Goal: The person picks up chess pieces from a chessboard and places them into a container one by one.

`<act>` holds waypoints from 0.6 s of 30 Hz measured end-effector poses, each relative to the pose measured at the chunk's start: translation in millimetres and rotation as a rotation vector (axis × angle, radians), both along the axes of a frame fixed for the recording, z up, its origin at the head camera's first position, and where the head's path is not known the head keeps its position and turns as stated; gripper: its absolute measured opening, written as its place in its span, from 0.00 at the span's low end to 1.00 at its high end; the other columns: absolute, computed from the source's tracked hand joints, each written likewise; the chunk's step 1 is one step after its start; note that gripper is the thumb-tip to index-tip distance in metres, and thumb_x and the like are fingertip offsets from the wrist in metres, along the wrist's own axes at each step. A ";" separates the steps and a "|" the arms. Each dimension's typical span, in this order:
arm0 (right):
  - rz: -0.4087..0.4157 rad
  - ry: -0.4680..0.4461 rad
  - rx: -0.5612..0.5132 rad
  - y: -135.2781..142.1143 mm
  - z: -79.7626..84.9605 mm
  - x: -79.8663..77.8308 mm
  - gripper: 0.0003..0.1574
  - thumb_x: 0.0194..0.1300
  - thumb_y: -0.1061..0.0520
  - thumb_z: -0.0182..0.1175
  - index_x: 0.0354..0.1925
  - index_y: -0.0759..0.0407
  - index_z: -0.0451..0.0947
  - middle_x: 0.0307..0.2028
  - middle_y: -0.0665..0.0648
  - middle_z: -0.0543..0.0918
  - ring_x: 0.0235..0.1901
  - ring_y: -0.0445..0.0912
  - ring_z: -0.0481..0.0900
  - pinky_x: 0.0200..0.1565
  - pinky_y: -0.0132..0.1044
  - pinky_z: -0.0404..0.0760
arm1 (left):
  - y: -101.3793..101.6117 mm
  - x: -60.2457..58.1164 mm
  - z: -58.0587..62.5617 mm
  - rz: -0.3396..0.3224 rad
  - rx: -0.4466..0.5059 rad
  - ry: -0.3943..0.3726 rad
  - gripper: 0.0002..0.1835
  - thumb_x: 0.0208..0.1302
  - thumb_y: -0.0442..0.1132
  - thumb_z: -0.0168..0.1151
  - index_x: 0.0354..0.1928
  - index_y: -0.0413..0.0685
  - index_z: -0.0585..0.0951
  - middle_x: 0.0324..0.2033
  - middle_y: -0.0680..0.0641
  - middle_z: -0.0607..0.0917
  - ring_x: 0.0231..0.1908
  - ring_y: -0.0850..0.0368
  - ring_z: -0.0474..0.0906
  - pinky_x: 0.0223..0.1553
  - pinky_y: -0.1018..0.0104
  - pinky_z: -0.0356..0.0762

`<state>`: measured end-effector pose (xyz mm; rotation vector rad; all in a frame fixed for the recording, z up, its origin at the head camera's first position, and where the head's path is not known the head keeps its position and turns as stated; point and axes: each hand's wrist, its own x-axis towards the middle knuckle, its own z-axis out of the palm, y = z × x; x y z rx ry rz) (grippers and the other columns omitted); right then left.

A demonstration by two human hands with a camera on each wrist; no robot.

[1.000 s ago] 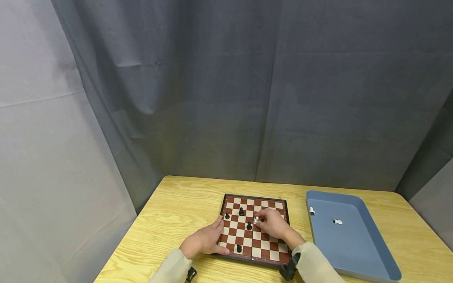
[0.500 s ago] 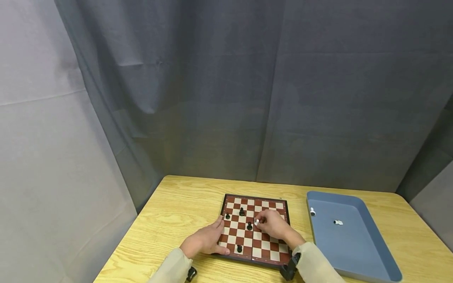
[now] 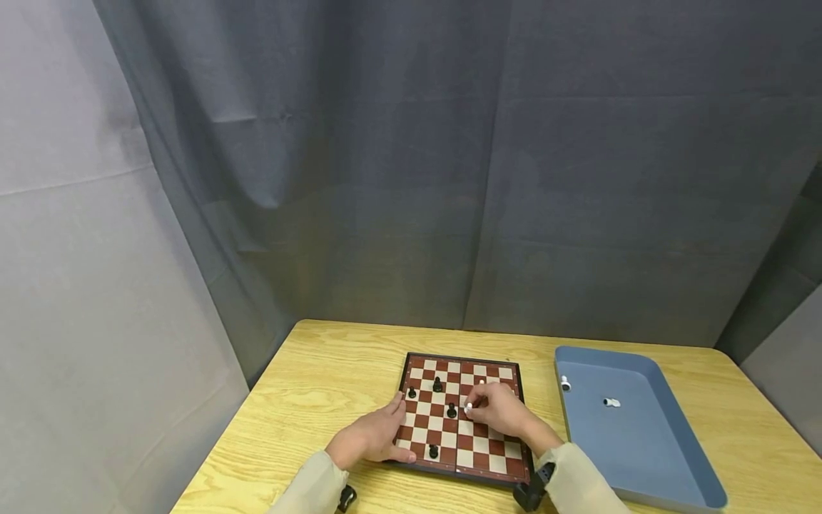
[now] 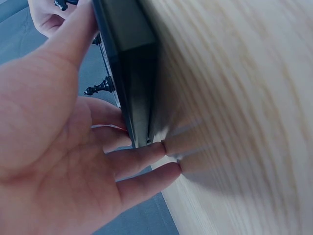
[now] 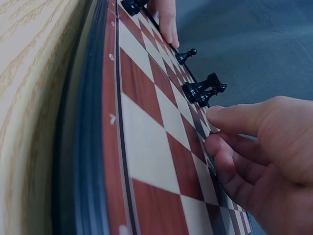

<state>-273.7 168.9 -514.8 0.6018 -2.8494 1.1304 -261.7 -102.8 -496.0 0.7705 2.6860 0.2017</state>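
A magnetic-style chessboard [image 3: 475, 460] with brown and cream squares lies on the table. My left hand [image 3: 375, 432] rests along its left edge, fingers straight; in the left wrist view two fingertips touch the wood beside the dark board side [image 4: 132, 63]. Over the middle of the board, my right hand [image 3: 504, 412] pinches a small white chess piece [image 3: 469, 407] between thumb and fingers, mostly hidden in the right wrist view. Just left of it stands a black chess piece [image 3: 452, 410]. Another white chess piece [image 3: 481, 382] shows its tip behind the right hand.
More black chess pieces stand on the board: a larger one [image 3: 437, 385], a small one [image 3: 412, 392] by the left edge and one [image 3: 433, 451] near the front. To the right, a blue tray [image 3: 642, 457] holds two white pieces [image 3: 611, 402] lying down.
My right hand has shifted slightly toward the front and right with the white chess piece, and a second white tip now shows behind it. The left hand stays in place.
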 end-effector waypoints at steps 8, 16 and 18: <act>0.014 -0.011 -0.054 8.5 7.5 4.2 0.03 0.60 0.60 0.65 0.30 0.55 0.80 0.26 0.46 0.79 0.24 0.39 0.75 0.25 0.33 0.75 | -0.1 -0.8 -0.1 -0.006 0.001 0.000 0.56 0.52 0.68 0.60 0.73 0.38 0.53 0.73 0.40 0.47 0.67 0.44 0.58 0.62 0.57 0.63; 0.003 -0.008 -0.079 23.2 21.9 3.9 0.02 0.61 0.60 0.65 0.32 0.56 0.80 0.27 0.47 0.79 0.26 0.40 0.77 0.27 0.33 0.77 | -0.3 0.1 1.3 -0.004 0.006 -0.002 0.56 0.52 0.67 0.60 0.72 0.38 0.53 0.73 0.40 0.47 0.66 0.44 0.59 0.62 0.56 0.64; -0.008 -0.006 -0.090 27.4 25.7 3.5 0.02 0.61 0.60 0.64 0.32 0.57 0.80 0.27 0.48 0.79 0.26 0.42 0.77 0.27 0.33 0.77 | -0.4 0.1 0.8 -0.003 0.005 0.000 0.56 0.52 0.68 0.60 0.72 0.38 0.53 0.73 0.40 0.46 0.66 0.43 0.59 0.62 0.56 0.63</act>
